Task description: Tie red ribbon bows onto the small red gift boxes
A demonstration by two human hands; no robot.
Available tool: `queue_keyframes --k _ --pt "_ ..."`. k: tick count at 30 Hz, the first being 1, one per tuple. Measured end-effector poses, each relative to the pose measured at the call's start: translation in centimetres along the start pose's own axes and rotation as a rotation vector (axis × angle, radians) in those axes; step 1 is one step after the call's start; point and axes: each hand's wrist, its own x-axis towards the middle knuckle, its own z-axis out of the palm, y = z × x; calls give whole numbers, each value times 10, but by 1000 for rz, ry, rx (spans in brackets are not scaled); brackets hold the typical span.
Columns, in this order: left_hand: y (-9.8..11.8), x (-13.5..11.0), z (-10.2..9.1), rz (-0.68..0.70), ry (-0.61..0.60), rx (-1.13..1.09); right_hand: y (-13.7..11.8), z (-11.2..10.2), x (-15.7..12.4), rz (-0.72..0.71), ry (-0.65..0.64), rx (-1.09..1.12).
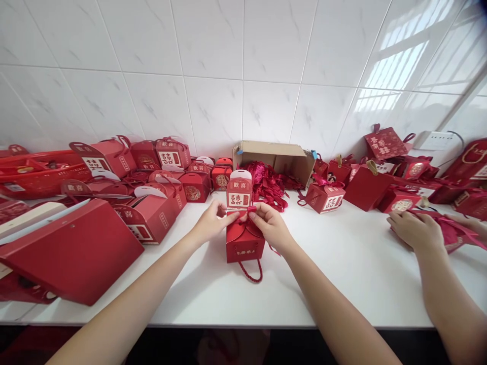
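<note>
A red gift box [243,249] sits in front of me, its petal-like flaps folded over the top and a twisted cord handle [252,278] hanging towards me. My left hand [213,221] is at the box's upper left corner, thumb and finger closed in a pinch by the middle of the top. On the other side my right hand [269,223] pinches a red ribbon [251,209] between thumb and forefinger. What lies between the left fingertips is mostly hidden. Just behind the hands stands a raised panel with white and gold characters [239,195].
A cardboard carton [272,148] spills a heap of red ribbons [266,185] at the back. Finished-looking red boxes [152,213] crowd the left, with a red basket [57,170]. More boxes [325,195] stand right. A co-worker's hand [416,228] rests on a ribboned box at far right.
</note>
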Motion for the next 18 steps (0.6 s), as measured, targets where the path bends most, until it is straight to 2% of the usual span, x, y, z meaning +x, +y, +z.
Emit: queue_keyframes --k 3,5,8,11,14,18 --pt "-7 -1 0 -165 -176 15 -1 5 -3 -10 60 -128" --pt "-8 -1 -4 -229 -235 25 -2 10 -5 -6 149 -233" --pt "-3 -2 -16 -211 -259 84 -4 17 -8 -17 254 -377" --pt "12 -5 -28 -195 -269 142 -5 21 -9 -33 310 -490" --pt "34 -13 -33 -184 -281 76 -5 21 -10 -46 293 -564" --pt "61 -17 -23 -69 -412 -130 -8 20 -12 -127 171 -638"
